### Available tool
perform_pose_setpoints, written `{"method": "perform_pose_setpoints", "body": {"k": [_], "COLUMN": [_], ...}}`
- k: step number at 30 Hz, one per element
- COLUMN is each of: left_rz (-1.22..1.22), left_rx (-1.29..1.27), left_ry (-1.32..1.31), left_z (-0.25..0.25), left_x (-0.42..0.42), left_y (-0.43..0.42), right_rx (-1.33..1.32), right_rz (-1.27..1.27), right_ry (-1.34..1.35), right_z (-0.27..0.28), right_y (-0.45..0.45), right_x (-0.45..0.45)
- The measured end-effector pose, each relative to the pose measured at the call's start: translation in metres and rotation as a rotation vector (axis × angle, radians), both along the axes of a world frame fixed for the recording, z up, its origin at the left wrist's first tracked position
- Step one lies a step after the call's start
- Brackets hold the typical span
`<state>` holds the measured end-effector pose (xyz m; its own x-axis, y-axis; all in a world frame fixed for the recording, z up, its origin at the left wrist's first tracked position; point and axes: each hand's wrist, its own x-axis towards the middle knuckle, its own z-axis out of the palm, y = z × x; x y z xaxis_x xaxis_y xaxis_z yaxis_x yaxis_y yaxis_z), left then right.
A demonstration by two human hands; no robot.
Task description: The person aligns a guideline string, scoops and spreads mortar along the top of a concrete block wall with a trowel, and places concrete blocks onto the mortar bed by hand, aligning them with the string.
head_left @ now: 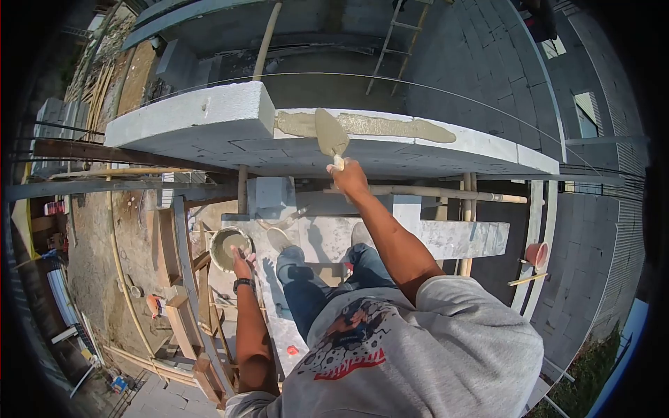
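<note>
Trowel [330, 129] in right hand [350, 180]; bucket [214, 258] in left hand [243, 265].

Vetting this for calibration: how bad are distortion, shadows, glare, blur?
Head view: strong fisheye, block wall looks bowed, corners black. Head view: hard sunlight, dark shadow on the platform, the wall's sunlit top nearly white. Head view: trowel and right hand read clearly, no obvious motion blur; outer edges look softer.
</note>
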<state>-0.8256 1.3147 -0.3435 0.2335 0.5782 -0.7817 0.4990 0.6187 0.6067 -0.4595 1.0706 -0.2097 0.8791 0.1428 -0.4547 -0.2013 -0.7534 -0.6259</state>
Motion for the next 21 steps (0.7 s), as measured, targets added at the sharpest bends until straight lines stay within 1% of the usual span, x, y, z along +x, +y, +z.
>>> {"method": "perform_pose_setpoints", "body": {"k": [2, 3, 6, 7, 9, 11, 13, 16, 19, 21], "left_rz": [-0.014, -0.058, -0.14, -0.142, -0.197, -0.259, -0.31, -0.369, -0.393, -0.396], "left_rx": [-0.013, -0.013, -0.04, -0.042, -0.069, -0.09, -0.098, -0.116, -0.075, -0.047], "left_ry": [-0.047, -0.066, -0.069, -0.073, -0.082, -0.07, -0.04, -0.067, -0.055, -0.049], "left_z": [0.01, 0.01, -0.001, 0.0, 0.009, 0.02, 0.023, 0.015, 0.022, 0.021], "left_x": [0.023, 0.032, 0.06, 0.069, 0.09, 0.108, 0.118, 0.124, 0.131, 0.13], "left_y": [-0.019, -0.03, -0.074, -0.095, -0.131, -0.166, -0.193, -0.217, -0.231, -0.235], "right_rx": [-0.035, -0.053, -0.052, -0.085, -0.061, -0.039, -0.022, 0.07, 0.066, 0.154], "right_rz": [-0.016, -0.026, -0.054, -0.037, -0.083, -0.123, -0.153, -0.207, -0.131, -0.174], "right_ry": [0.059, 0.089, 0.05, -0.027, -0.009, -0.032, -0.101, -0.038, -0.026, 0.192], "right_z": [0.003, 0.005, 0.006, 0.005, 0.003, -0.002, -0.023, -0.04, -0.02, 0.029], "right_y": [-0.035, -0.054, -0.115, -0.135, -0.176, -0.217, -0.259, -0.318, -0.361, -0.361], "right_x": [0.014, 0.02, 0.038, 0.044, 0.058, 0.072, 0.084, 0.104, 0.121, 0.135]}}
